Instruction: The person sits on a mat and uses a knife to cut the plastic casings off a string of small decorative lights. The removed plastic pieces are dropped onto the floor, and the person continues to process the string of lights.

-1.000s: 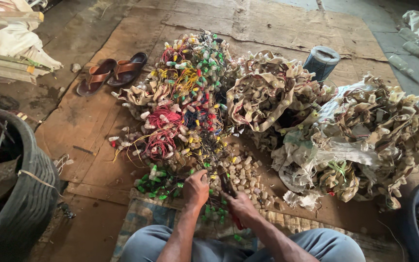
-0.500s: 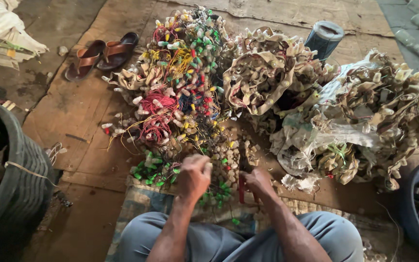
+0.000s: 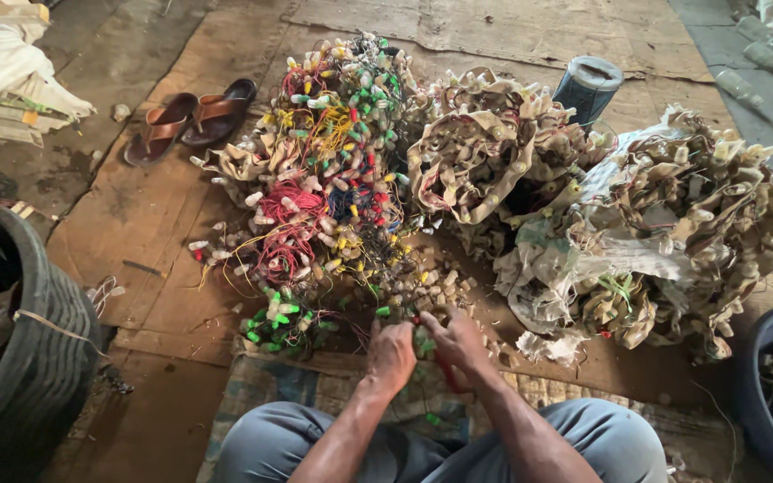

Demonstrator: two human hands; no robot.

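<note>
While the left hand (image 3: 393,356) and right hand (image 3: 460,344) were a little apart half a second ago, they now meet over the near edge of the heap of small bulbs on coloured wires (image 3: 333,192), which suggests the sorting has closed in on a single piece. The right hand's grip is clenched on a red-handled tool (image 3: 445,371); the left hand's fingers curl around something small among the loose bulbs (image 3: 431,282), though I cannot tell what it grasps. The view has also drawn lower and closer to the floor. No labels or signs are legible. Packaging is scarce: torn whitish plastic sacking (image 3: 583,259) lies under the brown tangled bundle (image 3: 709,215) on the right, a blue-grey cylindrical can (image 3: 588,88) stands behind it, and flattened cardboard (image 3: 136,224) covers the floor near brown sandals (image 3: 191,121).
</note>
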